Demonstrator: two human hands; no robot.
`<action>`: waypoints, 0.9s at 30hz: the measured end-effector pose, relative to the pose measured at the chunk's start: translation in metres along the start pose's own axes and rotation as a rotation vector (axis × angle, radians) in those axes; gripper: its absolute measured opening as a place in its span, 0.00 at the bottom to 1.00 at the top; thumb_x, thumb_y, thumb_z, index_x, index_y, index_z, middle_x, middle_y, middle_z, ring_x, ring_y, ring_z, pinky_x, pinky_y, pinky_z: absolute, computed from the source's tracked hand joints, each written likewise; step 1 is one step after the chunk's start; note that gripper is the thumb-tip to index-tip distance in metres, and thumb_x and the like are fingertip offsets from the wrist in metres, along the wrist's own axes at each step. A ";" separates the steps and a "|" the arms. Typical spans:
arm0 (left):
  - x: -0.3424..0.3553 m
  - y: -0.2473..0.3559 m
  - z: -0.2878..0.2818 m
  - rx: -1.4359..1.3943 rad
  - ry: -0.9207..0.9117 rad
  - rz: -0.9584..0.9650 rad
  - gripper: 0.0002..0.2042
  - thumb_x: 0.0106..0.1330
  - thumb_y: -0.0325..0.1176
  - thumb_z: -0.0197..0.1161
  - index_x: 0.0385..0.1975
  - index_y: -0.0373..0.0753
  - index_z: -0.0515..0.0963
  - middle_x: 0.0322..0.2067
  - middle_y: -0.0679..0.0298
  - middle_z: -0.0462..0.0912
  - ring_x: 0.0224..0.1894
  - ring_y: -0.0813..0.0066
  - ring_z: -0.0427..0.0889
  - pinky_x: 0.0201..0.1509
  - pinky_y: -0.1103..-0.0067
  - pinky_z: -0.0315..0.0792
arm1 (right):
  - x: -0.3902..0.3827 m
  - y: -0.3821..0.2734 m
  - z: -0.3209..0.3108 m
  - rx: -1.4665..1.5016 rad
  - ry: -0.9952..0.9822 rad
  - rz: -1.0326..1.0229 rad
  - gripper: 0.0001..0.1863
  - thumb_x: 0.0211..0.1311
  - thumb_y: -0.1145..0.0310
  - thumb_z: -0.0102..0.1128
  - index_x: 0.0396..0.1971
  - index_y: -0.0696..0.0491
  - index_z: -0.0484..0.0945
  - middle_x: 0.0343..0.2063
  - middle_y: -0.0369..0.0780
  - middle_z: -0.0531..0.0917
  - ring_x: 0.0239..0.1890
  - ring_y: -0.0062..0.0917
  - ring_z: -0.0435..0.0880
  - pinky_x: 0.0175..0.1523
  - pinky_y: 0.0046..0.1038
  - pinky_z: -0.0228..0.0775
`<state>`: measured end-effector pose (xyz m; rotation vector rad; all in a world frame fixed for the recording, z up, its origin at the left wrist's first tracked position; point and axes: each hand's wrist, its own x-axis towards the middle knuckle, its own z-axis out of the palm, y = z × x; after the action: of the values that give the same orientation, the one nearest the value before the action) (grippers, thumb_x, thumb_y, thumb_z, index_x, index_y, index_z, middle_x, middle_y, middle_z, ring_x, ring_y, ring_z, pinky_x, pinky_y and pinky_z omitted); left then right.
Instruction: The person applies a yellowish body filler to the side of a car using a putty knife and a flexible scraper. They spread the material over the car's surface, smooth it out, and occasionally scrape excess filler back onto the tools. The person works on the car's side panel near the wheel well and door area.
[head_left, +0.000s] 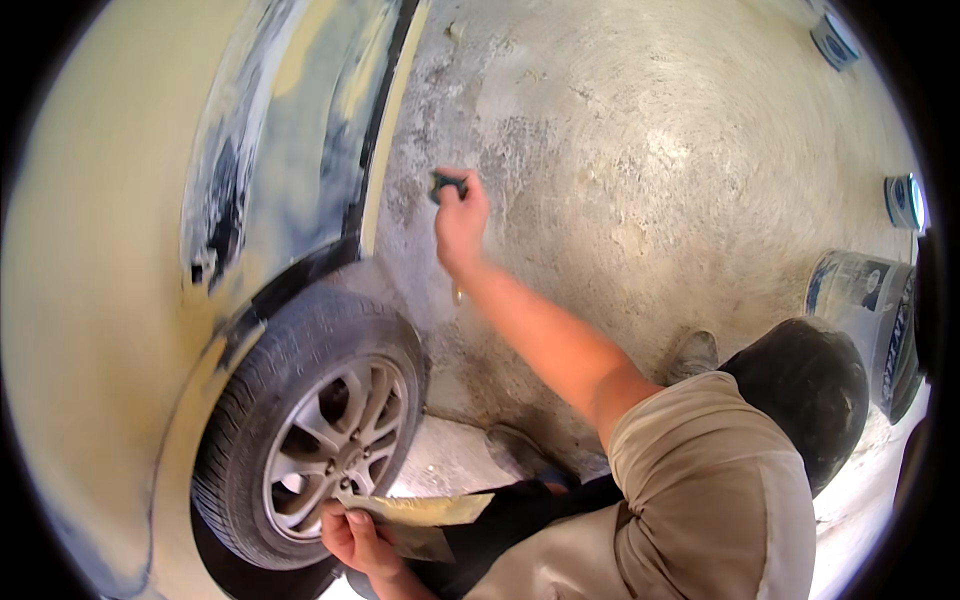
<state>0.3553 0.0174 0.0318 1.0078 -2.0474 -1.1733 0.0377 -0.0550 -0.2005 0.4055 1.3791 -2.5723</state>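
My right hand [462, 222] is stretched out over the concrete floor, shut on a small dark green pad [447, 184], just right of the car's lower edge. A pale yellow car body [90, 300] fills the left side, with a sanded grey and dark patch [270, 150] above the wheel arch. Below the patch is a black tyre [255, 400] with a silver alloy rim [335, 445]. My left hand [352, 540] is low by the bottom of the tyre, gripping a yellowish sheet of sandpaper [425, 512].
Rough concrete floor [650, 180] spreads to the right. A large bucket [868, 305] stands at the right edge, with a small can [903, 200] behind it and another container [833, 40] at the top right. My knee in dark trousers [805, 395] and my shoes [695, 352] are low.
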 end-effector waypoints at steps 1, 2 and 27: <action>0.001 -0.002 0.002 -0.006 0.059 -0.036 0.15 0.66 0.42 0.60 0.26 0.36 0.70 0.16 0.73 0.67 0.14 0.90 0.57 0.18 0.88 0.46 | 0.025 -0.006 0.000 0.038 0.018 -0.026 0.12 0.56 0.82 0.48 0.37 0.58 0.78 0.33 0.37 0.80 0.35 0.18 0.75 0.42 0.21 0.67; 0.002 0.007 0.013 -0.004 0.047 -0.074 0.16 0.66 0.43 0.60 0.26 0.36 0.70 0.16 0.73 0.67 0.13 0.90 0.57 0.17 0.88 0.46 | 0.050 -0.011 0.001 0.072 0.030 -0.051 0.12 0.56 0.81 0.48 0.37 0.57 0.78 0.33 0.37 0.80 0.35 0.19 0.75 0.42 0.21 0.67; 0.032 -0.003 0.058 0.216 0.064 -0.424 0.13 0.69 0.31 0.54 0.20 0.44 0.64 0.13 0.74 0.62 0.12 0.87 0.54 0.15 0.86 0.49 | 0.352 -0.079 0.111 0.117 -0.005 -0.384 0.13 0.54 0.78 0.48 0.32 0.54 0.83 0.22 0.34 0.79 0.25 0.19 0.72 0.30 0.23 0.65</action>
<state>0.2942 0.0159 0.0065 1.6239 -1.9970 -1.1149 -0.3345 -0.1192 -0.1963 0.1623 1.4276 -2.9666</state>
